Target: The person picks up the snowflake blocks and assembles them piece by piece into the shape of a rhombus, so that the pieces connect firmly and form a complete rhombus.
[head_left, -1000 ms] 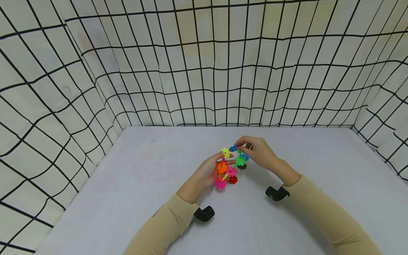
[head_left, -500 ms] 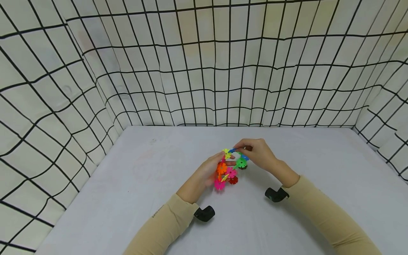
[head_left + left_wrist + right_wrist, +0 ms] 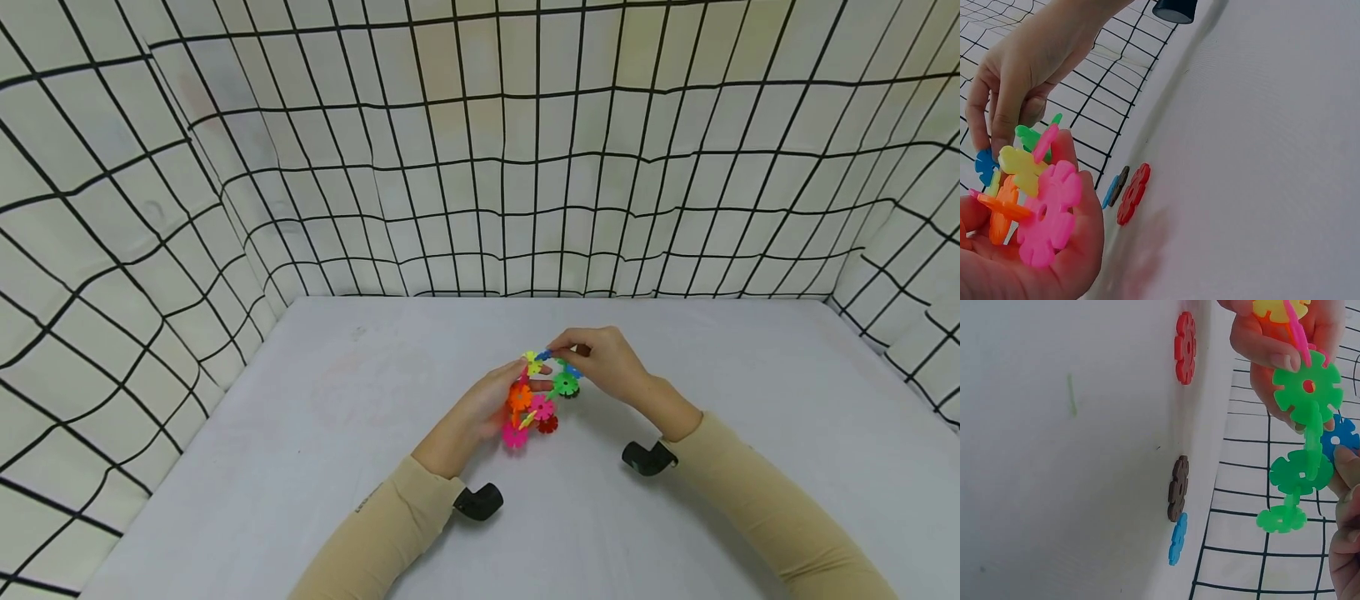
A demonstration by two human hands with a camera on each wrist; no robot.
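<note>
My left hand (image 3: pixel 480 407) holds a chain of interlocking flower-shaped plastic discs, palm under it. A pink disc (image 3: pixel 1054 215), an orange disc (image 3: pixel 1001 215) and a yellow disc (image 3: pixel 1021 167) show in the left wrist view. Several green discs (image 3: pixel 1307 390) form a hanging strand in the right wrist view. My right hand (image 3: pixel 603 360) pinches a blue disc (image 3: pixel 1342 436) between thumb and fingers, right at the yellow disc's edge in the head view. Part of the blue disc is hidden by the fingertips.
On the white table (image 3: pixel 360 417), below the hands, lie a loose red disc (image 3: pixel 1186 349), a dark brown disc (image 3: pixel 1178 489) and a light blue disc (image 3: pixel 1178 539). Black grid netting (image 3: pixel 525 183) over white panels stands behind and at both sides. Black wrist mounts (image 3: pixel 480 502) jut from both sleeves.
My right hand has moved slightly left and down, bringing the blue disc from just apart to the yellow disc's edge. The left hand stays nearly in place with the chain.
</note>
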